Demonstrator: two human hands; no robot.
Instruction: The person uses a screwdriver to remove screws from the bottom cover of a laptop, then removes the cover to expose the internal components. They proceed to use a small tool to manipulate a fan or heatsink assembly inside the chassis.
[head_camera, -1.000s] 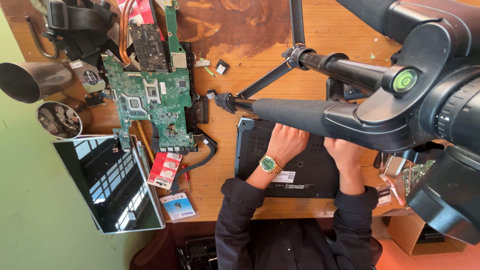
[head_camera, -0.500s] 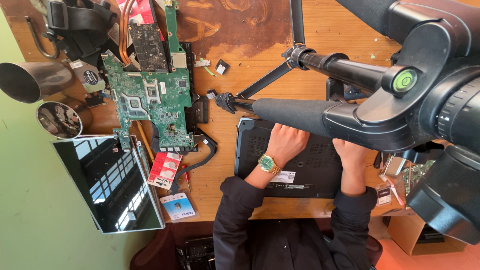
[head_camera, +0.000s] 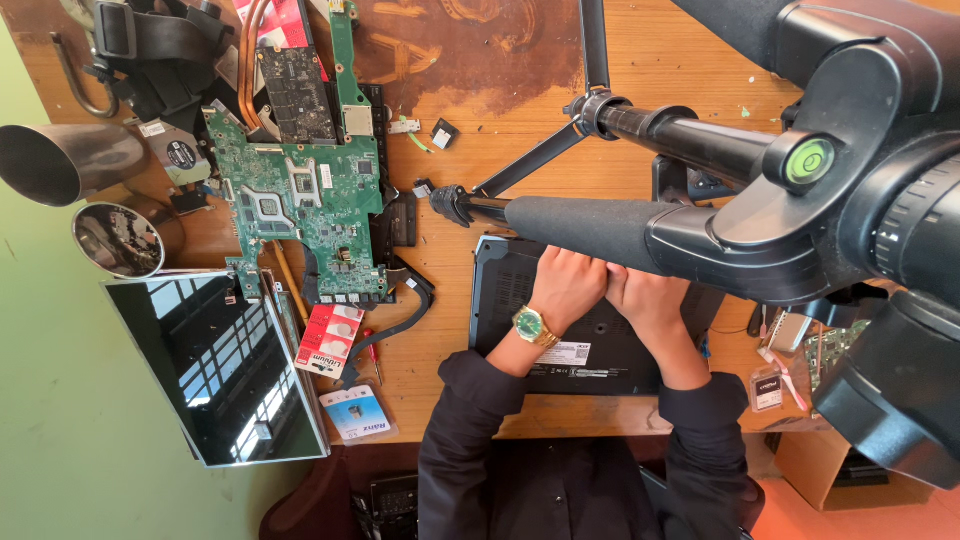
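Looking straight down at a wooden desk (head_camera: 480, 110) mid-teardown here. The dark laptop base (head_camera: 505, 300) lies flat at the near edge of the desk, right in front of the person, underside up as far as I can tell from the label and the vents.

Both hands are on it. The left hand (head_camera: 568, 288), the one with the green-faced watch (head_camera: 528, 323), and the right hand (head_camera: 648, 300) are touching side by side near the back edge of the base. The foam-covered tripod handle (head_camera: 580, 225) cuts right across the fingertips, so I honestly can't tell if they're pinching a screw, holding a tool or just pressing down on the shell. Knuckles look curled, that's about all you get.

My read: this is the stage of working at something small on the bottom cover, a fastener or a clip along that back edge. Whatever comes after calls for a steady base and fine finger work, with one hand pinning the shell so it doesn't skate on the wood.

Off to the left, well apart from the hands: a green motherboard (head_camera: 300, 215), a bare screen panel (head_camera: 215, 365) lying glass up, and a red pack of coin cells (head_camera: 330, 340) between them
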